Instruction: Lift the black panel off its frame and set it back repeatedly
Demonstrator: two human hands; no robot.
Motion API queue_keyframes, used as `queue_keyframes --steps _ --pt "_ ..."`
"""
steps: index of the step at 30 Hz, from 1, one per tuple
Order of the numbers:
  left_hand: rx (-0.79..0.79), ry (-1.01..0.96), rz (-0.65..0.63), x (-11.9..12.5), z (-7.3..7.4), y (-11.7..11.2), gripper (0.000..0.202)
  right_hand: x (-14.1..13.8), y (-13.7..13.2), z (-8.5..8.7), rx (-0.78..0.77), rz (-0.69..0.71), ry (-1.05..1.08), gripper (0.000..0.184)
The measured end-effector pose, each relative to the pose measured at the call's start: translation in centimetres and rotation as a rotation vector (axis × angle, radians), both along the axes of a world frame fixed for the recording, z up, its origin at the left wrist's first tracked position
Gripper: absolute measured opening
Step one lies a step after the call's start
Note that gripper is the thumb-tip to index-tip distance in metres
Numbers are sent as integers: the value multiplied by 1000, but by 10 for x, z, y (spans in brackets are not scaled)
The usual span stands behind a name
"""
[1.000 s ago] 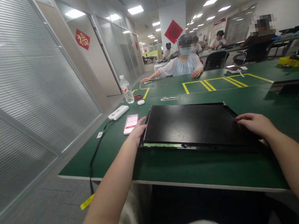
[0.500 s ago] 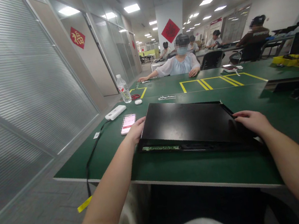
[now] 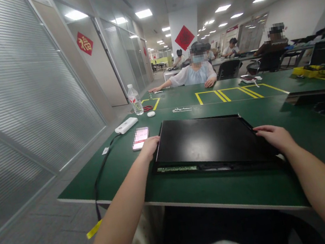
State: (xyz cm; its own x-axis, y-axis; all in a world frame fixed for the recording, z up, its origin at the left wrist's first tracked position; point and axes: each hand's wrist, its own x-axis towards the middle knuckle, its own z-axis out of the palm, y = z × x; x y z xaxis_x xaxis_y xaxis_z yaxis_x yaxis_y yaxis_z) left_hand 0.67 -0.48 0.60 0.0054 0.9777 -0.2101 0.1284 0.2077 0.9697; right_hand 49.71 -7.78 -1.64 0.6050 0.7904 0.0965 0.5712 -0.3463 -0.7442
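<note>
A flat black panel (image 3: pixel 208 139) lies on the green table (image 3: pixel 209 192) in front of me, with a strip of green circuit board (image 3: pixel 177 168) showing along its near edge. My left hand (image 3: pixel 149 145) grips the panel's left edge, fingers curled over it. My right hand (image 3: pixel 275 137) holds the right edge, fingers laid on top and the thumb hidden below. The panel's near edge sits slightly raised above a black frame underneath.
A phone (image 3: pixel 141 137), a white power bank (image 3: pixel 126 125) with a black cable (image 3: pixel 100 176), a water bottle (image 3: pixel 134 99) and a small white object (image 3: pixel 150 114) lie to the left. A seated person (image 3: pixel 196 73) faces me across the table. Yellow floor-style markings (image 3: pixel 225 93) cross the far tabletop.
The panel's near edge was lifted off the frame half a second ago and has come back down lower. Both hands stayed on its side edges.
</note>
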Motion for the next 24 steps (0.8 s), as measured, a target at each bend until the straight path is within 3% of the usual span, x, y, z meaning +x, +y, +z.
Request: queue_keyframes --steps 5,14,24 --pt "138 212 28 0 -11 4 40 6 4 -8 -15 10 -1 21" --pt "327 476 -50 -5 -19 10 40 15 7 -12 -52 45 -35 20" --pt "392 407 -8 -8 -22 9 25 19 14 -16 -23 73 -64 23"
